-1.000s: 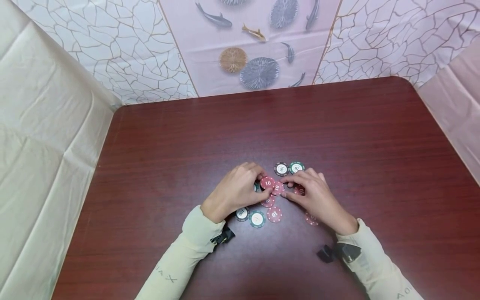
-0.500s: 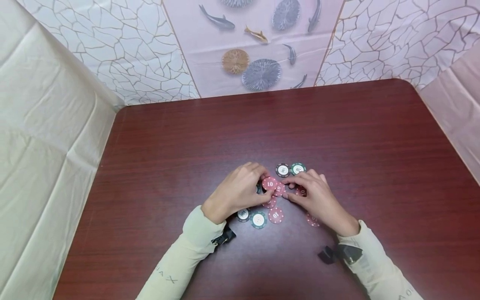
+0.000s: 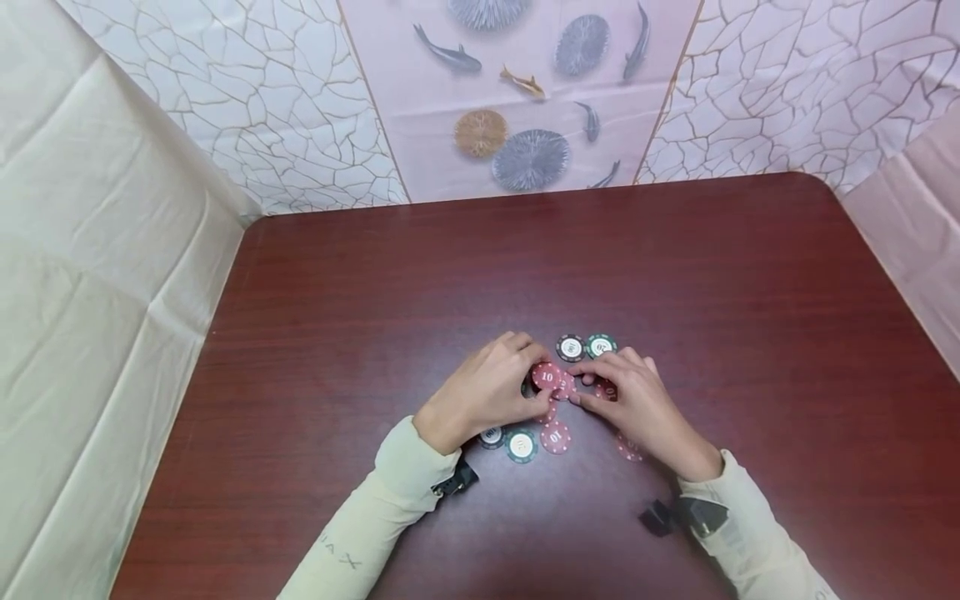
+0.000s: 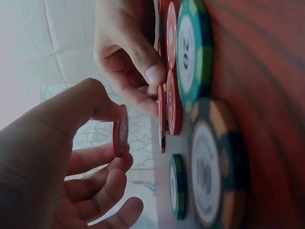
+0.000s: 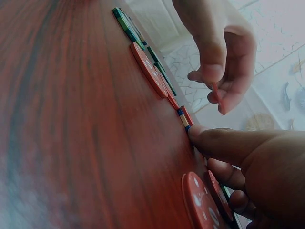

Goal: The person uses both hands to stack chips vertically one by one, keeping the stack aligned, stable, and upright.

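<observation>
My left hand (image 3: 483, 392) pinches a red poker chip (image 3: 547, 376) marked 10 between thumb and fingertip. In the left wrist view this chip (image 4: 121, 131) is raised clear of the table, seen nearly edge-on. Just right of it, my right hand (image 3: 641, 404) grips another red chip (image 3: 567, 385) by its edge with thumb and finger. The right wrist view has this chip (image 5: 187, 116) low at the table, on a chip with a blue and yellow edge. The left hand's chip overlaps it in the head view.
Around the hands lie a black chip (image 3: 571, 347) and a green chip (image 3: 602, 346) behind, and a black chip (image 3: 492, 437), a green chip (image 3: 521, 446) and a red chip (image 3: 555, 437) in front. More red chips (image 3: 629, 448) lie partly under the right hand. Cloth hangs behind the table (image 3: 360, 275).
The head view has tilted slightly, so everything sits lower and further right. Both hands keep their hold on the red chips, with little movement over the table.
</observation>
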A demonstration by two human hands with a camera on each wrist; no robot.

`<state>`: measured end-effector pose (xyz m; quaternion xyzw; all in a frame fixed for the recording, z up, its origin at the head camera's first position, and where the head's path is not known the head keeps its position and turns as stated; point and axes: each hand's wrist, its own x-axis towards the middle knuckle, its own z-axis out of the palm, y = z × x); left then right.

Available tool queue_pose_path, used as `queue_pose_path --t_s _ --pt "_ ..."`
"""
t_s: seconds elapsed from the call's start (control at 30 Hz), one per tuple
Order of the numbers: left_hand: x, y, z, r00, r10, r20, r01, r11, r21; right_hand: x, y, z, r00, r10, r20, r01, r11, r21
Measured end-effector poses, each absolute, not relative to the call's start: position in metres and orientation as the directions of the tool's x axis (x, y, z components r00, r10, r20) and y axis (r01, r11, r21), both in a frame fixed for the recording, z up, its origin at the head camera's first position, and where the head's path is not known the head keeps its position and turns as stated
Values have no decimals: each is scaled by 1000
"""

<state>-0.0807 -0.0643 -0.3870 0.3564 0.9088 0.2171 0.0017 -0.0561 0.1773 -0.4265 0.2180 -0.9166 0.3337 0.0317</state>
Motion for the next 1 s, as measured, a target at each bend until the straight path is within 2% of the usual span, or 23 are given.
queue_pose_path --t_s 0.33,0.73,1.0 --pt "-77 -56 -394 -713 674 195 690 622 370 -55 180 -427 -898 -381 219 -433 680 -592" --pt "-76 -52 -392 -719 684 123 685 668 290 -55 180 -425 -900 -384 204 -426 683 -594" --pt "-74 -51 -392 -728 675 121 681 692 239 -54 180 -425 -903 -381 197 -419 686 -595"
